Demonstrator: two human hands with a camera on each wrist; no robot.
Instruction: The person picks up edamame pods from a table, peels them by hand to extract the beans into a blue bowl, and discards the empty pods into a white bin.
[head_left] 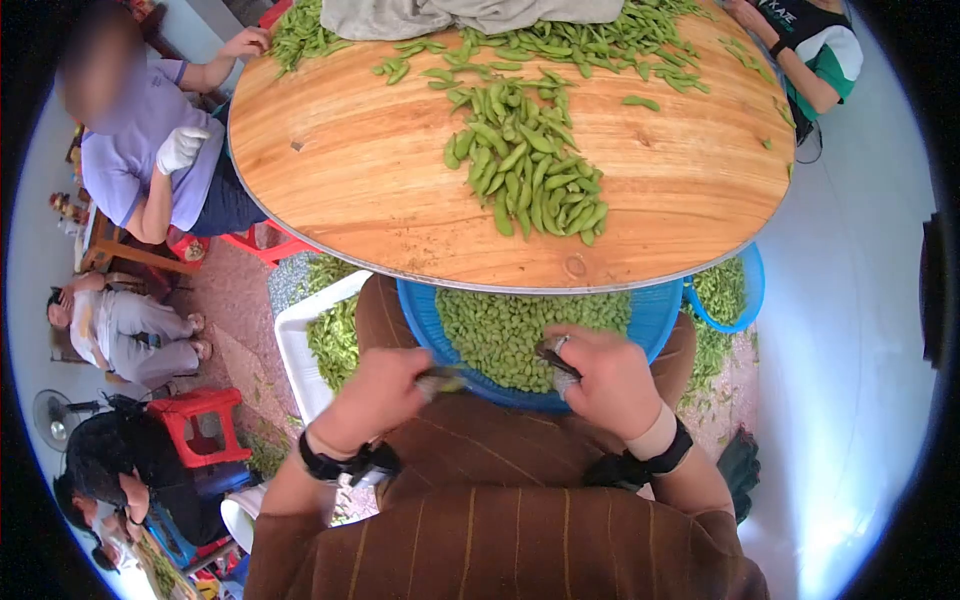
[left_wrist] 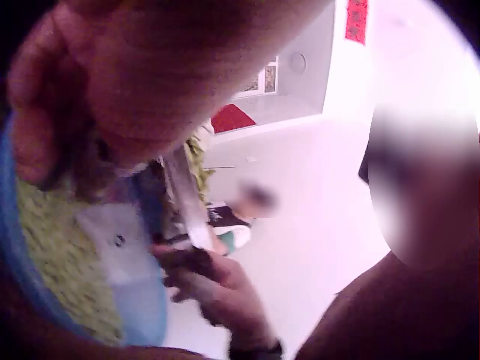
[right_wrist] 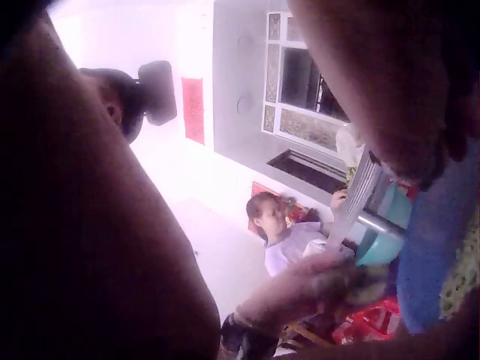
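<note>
Over the blue basin point(head_left: 415, 318) of shelled green beans point(head_left: 490, 335), my two hands are held apart. My left hand point(head_left: 375, 395) curls at the basin's left edge and pinches a blurred green pod point(head_left: 448, 380). To the right, my right hand point(head_left: 612, 375) has curled fingers with grey wrapping and something dark at the fingertips; no pod can be made out there. Whole pods point(head_left: 530, 165) lie heaped on the wooden table point(head_left: 340, 180) just beyond the basin. In the right wrist view, green also shows at the fingers of my left hand point(right_wrist: 292, 296).
The table's rim overhangs the basin. A white tray point(head_left: 295, 345) of green pods or husks stands left, a blue basket point(head_left: 755, 290) right. Grey cloth point(head_left: 470, 12) covers part of the far pile. People sit left and far right, near red stools point(head_left: 205, 425).
</note>
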